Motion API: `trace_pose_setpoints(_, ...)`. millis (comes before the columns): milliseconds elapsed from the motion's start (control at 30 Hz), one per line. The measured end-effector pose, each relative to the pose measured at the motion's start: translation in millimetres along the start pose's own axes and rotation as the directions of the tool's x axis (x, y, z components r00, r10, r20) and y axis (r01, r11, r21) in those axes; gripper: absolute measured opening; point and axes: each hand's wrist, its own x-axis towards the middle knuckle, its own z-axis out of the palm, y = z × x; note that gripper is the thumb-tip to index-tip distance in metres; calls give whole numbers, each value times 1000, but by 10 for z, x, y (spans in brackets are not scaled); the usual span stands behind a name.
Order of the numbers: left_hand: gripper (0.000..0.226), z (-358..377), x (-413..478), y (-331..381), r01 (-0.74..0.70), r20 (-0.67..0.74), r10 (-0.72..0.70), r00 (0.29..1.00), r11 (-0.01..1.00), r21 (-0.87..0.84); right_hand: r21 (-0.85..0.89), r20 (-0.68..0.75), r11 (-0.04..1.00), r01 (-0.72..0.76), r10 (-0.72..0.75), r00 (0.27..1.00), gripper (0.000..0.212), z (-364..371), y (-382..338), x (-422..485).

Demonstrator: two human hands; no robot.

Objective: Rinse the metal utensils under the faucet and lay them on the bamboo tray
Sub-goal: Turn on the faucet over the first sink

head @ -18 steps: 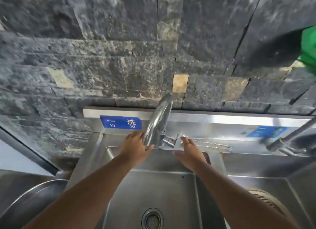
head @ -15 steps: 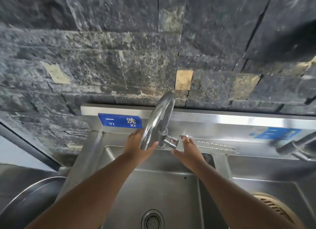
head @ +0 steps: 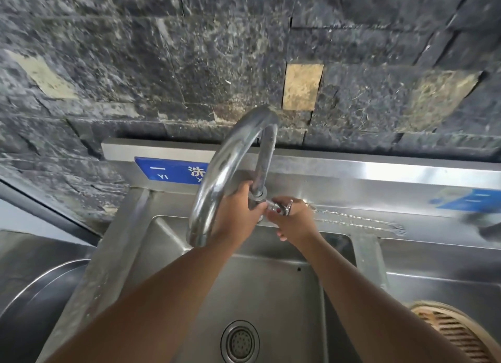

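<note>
Now hands (head: 238, 213) grip curved steel faucet (head: 217, 178).

The scene is recorded by a single wide-angle camera worn at head height — tilted forward and steeply down over the steel sink (head: 271, 289). The faucet (head: 217, 178) is framed close at centre, backed by the stone wall (head: 189, 64).

Materials before you
Your faucet (head: 217, 173): polished glossy metal; sink (head: 257, 286): brushed steel, duller; wall (head: 162, 64): rough dark stone; tray (head: 447, 324): ribbed bamboo.
</note>
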Motion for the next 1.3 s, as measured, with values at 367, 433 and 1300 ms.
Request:
trace_pose_setpoints(367, 32, 14, -17, 27, 8, -1, -8, 1000, 997, -77, 4, 60, 999, 50, -50, 997, 13, -27, 34, -11)
trace_pose_setpoints(433, 30, 33, -18, 18, 2, -7, -2, 1000, 995, -102, 25, 68, 998, 57, -59, 996, 14, -27, 58, -7)
trace_pose_setpoints(1300, 34, 99, -8, -55, -20, -49, 19, 999, 1000, -18, 142, 78, 983, 120, -132, 988, 14, -22, 168, 1)
